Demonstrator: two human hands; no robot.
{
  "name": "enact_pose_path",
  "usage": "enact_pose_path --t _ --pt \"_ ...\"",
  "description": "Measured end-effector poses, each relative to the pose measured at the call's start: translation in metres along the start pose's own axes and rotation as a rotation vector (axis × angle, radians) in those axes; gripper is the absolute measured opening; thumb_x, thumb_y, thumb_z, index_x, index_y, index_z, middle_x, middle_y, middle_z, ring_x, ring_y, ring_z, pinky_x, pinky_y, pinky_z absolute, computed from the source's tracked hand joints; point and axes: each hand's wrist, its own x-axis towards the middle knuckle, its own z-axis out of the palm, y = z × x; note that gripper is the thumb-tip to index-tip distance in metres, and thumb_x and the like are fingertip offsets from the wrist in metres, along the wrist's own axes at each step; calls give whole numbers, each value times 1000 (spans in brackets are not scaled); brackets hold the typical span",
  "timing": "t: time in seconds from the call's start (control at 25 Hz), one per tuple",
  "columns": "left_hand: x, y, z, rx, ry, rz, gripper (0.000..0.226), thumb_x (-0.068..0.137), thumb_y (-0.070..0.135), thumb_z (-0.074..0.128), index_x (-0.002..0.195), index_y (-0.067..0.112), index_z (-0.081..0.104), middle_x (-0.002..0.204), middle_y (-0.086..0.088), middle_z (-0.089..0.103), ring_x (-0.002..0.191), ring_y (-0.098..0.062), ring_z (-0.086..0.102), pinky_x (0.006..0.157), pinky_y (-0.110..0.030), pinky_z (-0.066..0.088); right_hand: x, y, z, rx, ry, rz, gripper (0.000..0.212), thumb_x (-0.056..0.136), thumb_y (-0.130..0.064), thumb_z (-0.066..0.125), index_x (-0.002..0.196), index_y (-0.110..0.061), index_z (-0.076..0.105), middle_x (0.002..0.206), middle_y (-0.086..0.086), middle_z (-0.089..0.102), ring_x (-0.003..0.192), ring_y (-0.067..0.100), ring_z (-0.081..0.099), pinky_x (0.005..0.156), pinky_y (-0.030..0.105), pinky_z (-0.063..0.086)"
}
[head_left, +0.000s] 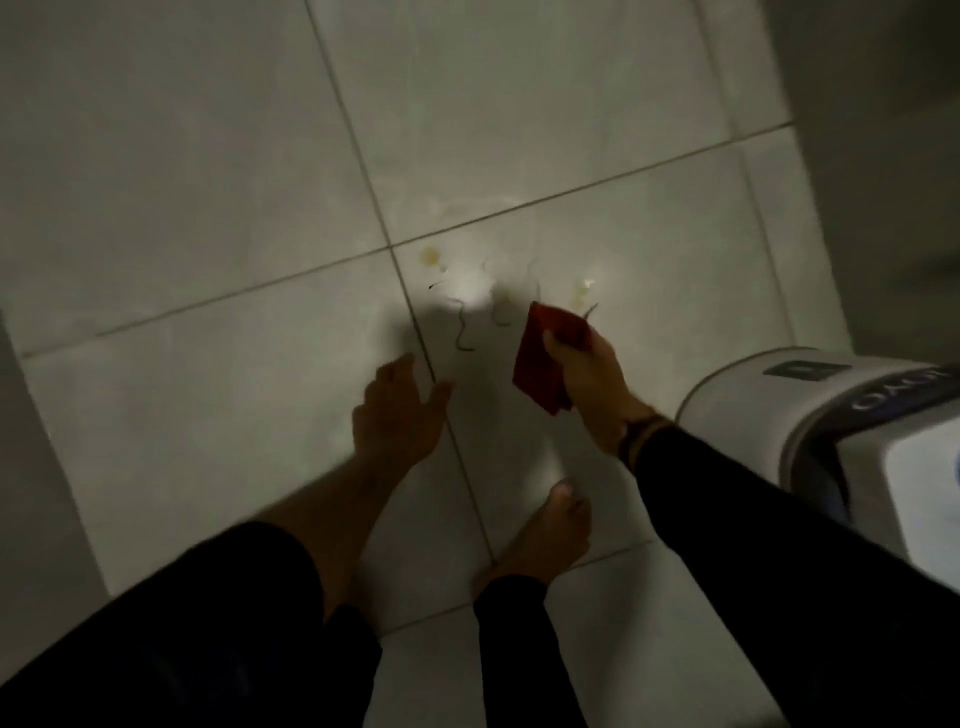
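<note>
I look down at a pale tiled floor (208, 182) in dim light. My right hand (589, 382) grips a folded dark red cloth (537, 364) just above the floor. Beside the cloth the tile carries yellowish stains (430, 255) and thin dark squiggly strands (462, 335). A second yellowish stain (584, 291) lies just beyond the cloth. My left hand (400, 410) is held low over the floor to the left of the cloth, fingers spread and holding nothing.
A white and grey appliance (831, 415) with a dark band stands on the floor at the right, close to my right forearm. My bare foot (540, 535) rests on the tile below my hands. A wall edge (883, 156) rises at the far right.
</note>
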Motion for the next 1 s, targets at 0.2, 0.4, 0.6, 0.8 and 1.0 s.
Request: enact_pose_path --t 0.2,0.4,0.6,0.8,1.0 --pt "109 -76 25 196 260 105 81 106 57 39 175 18 20 184 -13 17 171 -35 11 134 -60 9 136 0 59 -652 70 -367 57 102 -6 59 158 -7 47 159 11 58 149 28 53 127 29 36" --pt "162 -146 60 289 529 208 72 108 55 33 175 30 23 184 -14 14 170 -40 12 131 -69 2 214 29 100 -1360 55 -680 87 89 -25 54 169 -21 23 178 12 24 165 38 20 133 59 20" --pt "174 -163 73 285 641 292 71 107 55 34 174 34 21 185 -12 13 170 -38 13 131 -66 5 246 52 149 -1359 308 -765 96 88 -39 55 171 -16 13 180 16 13 167 42 7 132 69 6" --pt "169 -162 68 234 598 280 73 105 52 39 174 30 26 184 -14 14 170 -40 15 129 -71 8 165 151 131 -1550 -34 -981 76 100 -40 51 169 -18 27 178 15 22 166 42 17 129 66 17" --pt "174 -165 74 247 594 292 74 107 56 27 174 39 1 186 -9 5 171 -38 7 131 -69 3 199 127 132 -1404 326 -779 96 82 -45 56 169 -20 23 178 14 22 165 40 16 133 64 9"
